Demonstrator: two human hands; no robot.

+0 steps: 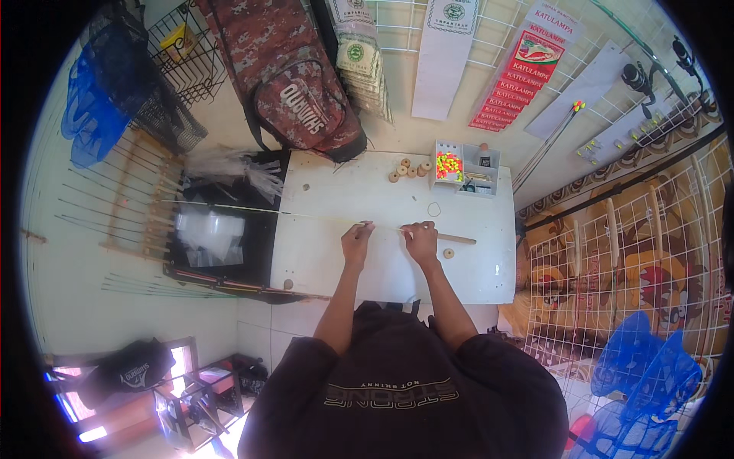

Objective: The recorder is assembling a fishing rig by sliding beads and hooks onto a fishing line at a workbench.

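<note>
A thin pale fishing rod [306,217] runs across the white table, its slim end reaching far left. On its right end is a tan wooden-looking handle [457,239]. My left hand [356,243] pinches the rod's thin shaft between thumb and fingers. Close to the handle's inner end, my right hand [420,243] has its fingers closed around the rod. A small tan ring-shaped piece [448,253] lies just below the handle. Beyond my right hand rests a thin loop [434,209] on the tabletop.
Several round tan pieces [409,170] sit at the table's back, beside a white divided box [489,159] holding bright floats [449,166]. A camouflage rod bag [298,99] leans at the back left. Clear plastic bags [210,233] lie on a black surface. Wire grids [627,245] stand right.
</note>
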